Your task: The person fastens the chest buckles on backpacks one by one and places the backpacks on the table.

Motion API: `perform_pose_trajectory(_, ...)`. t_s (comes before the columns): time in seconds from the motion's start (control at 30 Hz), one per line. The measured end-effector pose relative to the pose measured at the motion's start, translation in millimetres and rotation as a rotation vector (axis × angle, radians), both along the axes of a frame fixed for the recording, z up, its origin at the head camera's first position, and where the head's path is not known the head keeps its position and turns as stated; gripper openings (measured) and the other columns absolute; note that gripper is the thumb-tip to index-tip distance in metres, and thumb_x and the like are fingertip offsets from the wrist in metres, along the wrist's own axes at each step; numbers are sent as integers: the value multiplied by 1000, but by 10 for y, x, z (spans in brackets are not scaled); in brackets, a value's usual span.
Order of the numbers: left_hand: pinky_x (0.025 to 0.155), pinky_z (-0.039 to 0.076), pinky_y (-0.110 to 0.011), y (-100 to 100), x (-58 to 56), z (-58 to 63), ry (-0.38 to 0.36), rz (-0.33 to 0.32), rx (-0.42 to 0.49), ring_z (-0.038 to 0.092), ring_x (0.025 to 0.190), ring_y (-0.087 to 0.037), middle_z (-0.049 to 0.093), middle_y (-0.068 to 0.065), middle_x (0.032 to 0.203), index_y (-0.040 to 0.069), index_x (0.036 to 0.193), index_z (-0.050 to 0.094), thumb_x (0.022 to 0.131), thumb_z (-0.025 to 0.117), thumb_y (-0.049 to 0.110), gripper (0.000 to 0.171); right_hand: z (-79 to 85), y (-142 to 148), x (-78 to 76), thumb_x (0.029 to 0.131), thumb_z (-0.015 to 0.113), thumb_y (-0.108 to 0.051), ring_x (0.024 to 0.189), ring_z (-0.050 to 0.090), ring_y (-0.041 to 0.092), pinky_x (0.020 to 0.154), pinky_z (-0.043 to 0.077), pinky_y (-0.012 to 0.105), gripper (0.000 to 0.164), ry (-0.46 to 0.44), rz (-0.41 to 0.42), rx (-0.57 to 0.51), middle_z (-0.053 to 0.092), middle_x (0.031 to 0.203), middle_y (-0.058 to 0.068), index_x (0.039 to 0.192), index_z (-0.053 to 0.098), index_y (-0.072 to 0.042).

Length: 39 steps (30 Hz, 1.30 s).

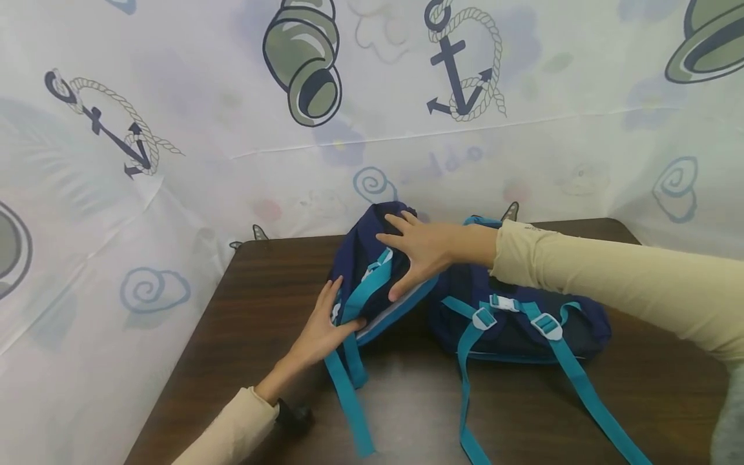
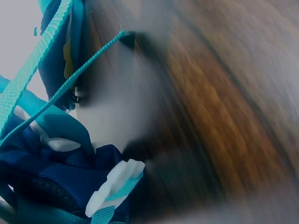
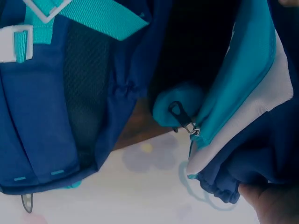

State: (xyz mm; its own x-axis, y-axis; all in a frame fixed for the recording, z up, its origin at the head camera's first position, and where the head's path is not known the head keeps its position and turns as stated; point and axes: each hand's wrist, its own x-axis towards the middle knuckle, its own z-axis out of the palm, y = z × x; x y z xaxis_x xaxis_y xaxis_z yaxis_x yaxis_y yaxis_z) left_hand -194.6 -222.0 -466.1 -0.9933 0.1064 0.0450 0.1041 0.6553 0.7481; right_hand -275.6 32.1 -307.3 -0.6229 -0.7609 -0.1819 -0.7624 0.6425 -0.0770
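A navy backpack [image 1: 363, 245] with teal straps is tilted on the table, its teal-and-white edge turned toward the right. My left hand [image 1: 320, 329] lies against its lower left side, fingers extended and thumb apart beside the teal strap [image 1: 372, 284]. Over its upper right side my right hand [image 1: 427, 248] is spread wide, and the right wrist view shows the thumb [image 3: 268, 200] at the gathered navy fabric. A second navy backpack [image 1: 523, 323] lies to the right beneath my right forearm, with white buckles on its straps. A zipper pull [image 3: 180, 114] hangs between the two bags.
The dark wooden table [image 1: 261, 284] carries both bags. Loose teal strap ends [image 1: 599, 400] trail toward its near edge. Behind and to the left hangs a white cloth [image 1: 192, 213] printed with anchors and shells. A small black object [image 1: 294, 416] shows beside my left wrist.
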Motion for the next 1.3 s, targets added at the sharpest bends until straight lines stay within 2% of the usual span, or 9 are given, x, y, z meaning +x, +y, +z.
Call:
perform_pose_trajectory(0.4, 104, 33, -75, -177, -36, 84, -2, 1, -158, 28, 146, -50, 4, -11, 169, 32, 161, 12, 87, 67, 56, 95, -305, 2, -19, 78, 67, -71, 152, -4, 50, 109, 34, 68, 110, -38, -11, -105, -2, 168, 17, 160, 21, -15)
perform_pose_trajectory(0.67, 104, 37, -72, -325, -17, 105, 10, -13, -247, 33, 144, -50, 9, -13, 168, 27, 160, 20, 87, 68, 54, 92, -544, -69, 73, 80, 64, -72, 149, -4, 55, 106, 37, 68, 111, -61, -23, -163, -1, 168, 20, 161, 14, -15)
perform_pose_trajectory(0.87, 103, 35, -75, -425, -39, 135, 12, -24, -317, 38, 141, -51, 11, -14, 168, 27, 160, 23, 85, 69, 57, 93, -767, -92, 75, 81, 67, -70, 150, -5, 54, 106, 39, 67, 112, -89, -31, -256, -2, 168, 20, 161, 13, -14)
perform_pose_trajectory(1.1, 103, 25, -81, -545, -50, 159, 12, -20, -385, 43, 137, -52, 14, -16, 167, 23, 158, 28, 83, 71, 58, 93, -1087, -205, 48, 81, 66, -70, 150, -7, 53, 106, 38, 68, 113, -112, -44, -341, -3, 168, 17, 162, 11, -14)
perform_pose_trajectory(1.3, 103, 28, -80, -609, -13, 117, -3, -23, -428, 48, 133, -51, 17, -18, 166, 20, 157, 31, 81, 72, 60, 96, -1296, -271, 89, 82, 67, -68, 150, -9, 52, 106, 38, 68, 112, -145, -59, -360, -4, 168, 16, 162, 8, -15)
